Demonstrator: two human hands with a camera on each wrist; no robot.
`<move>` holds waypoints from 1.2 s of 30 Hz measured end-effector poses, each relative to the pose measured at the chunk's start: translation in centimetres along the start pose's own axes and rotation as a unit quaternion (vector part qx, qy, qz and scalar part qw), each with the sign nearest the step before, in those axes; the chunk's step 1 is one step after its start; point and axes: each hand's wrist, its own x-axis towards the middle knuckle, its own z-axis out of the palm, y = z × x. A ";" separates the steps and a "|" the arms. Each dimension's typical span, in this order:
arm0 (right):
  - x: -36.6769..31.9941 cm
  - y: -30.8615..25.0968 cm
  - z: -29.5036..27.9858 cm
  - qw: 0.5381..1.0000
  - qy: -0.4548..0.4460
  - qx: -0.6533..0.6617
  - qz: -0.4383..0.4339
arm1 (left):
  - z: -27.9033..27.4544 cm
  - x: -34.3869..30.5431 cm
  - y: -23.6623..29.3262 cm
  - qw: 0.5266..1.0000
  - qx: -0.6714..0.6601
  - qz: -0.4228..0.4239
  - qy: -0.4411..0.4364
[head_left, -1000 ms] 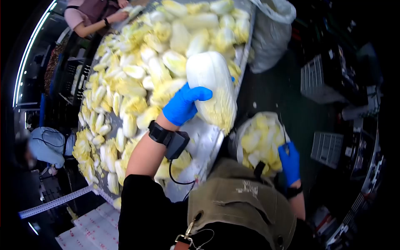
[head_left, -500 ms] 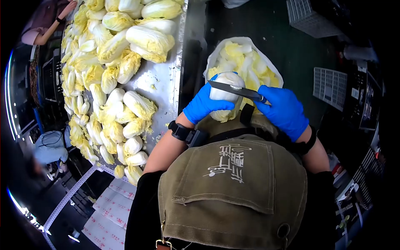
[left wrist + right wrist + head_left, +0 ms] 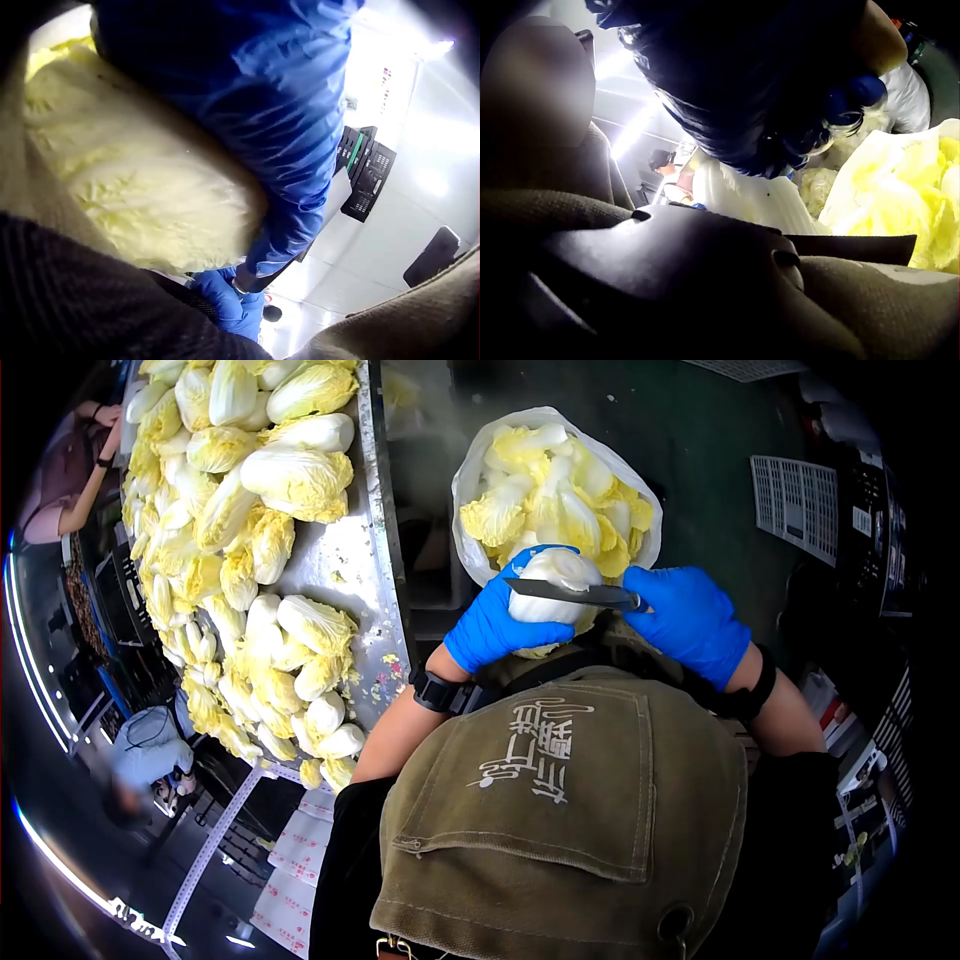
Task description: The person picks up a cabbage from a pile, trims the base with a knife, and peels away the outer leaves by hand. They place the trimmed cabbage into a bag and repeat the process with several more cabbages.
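In the head view my blue-gloved left hand [image 3: 505, 618] grips a napa cabbage [image 3: 542, 610], its pale base turned up and the thumb along the near side. My right hand [image 3: 692, 622], also gloved in blue, holds a knife [image 3: 575, 595] by its handle. The dark blade lies flat across the cabbage's base. The left wrist view shows the cabbage's yellowish leafy side [image 3: 142, 172] below the left glove [image 3: 240, 105], the right glove [image 3: 232, 304] beyond. From the right wrist the right glove [image 3: 735, 97] is dark, with part of the white cabbage [image 3: 754, 199] underneath.
Just beyond the hands stands a white bag [image 3: 653, 540] full of loose cabbage leaves. On the left a metal table [image 3: 345, 550] carries a heap of cabbages [image 3: 300, 475]. A grey crate [image 3: 795, 508] is at right. Another person's arm [image 3: 85, 500] reaches in at far left.
The left hand has brought the cabbage from over the table to in front of the apron. The right hand has come up from beside the bag, laying the knife across the base. The view has swung right.
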 end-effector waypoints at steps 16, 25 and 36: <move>2.8 6.3 3.5 0.943 0.006 0.275 0.186 | -1.2 0.3 -2.0 0.996 -0.063 0.028 0.049; 9.0 1.9 6.0 0.815 0.034 0.573 0.085 | -2.9 4.1 -5.8 0.888 -0.430 -0.117 0.112; 7.5 3.5 6.8 0.751 0.062 0.649 0.109 | -1.1 3.8 -5.6 0.881 -0.457 -0.051 0.110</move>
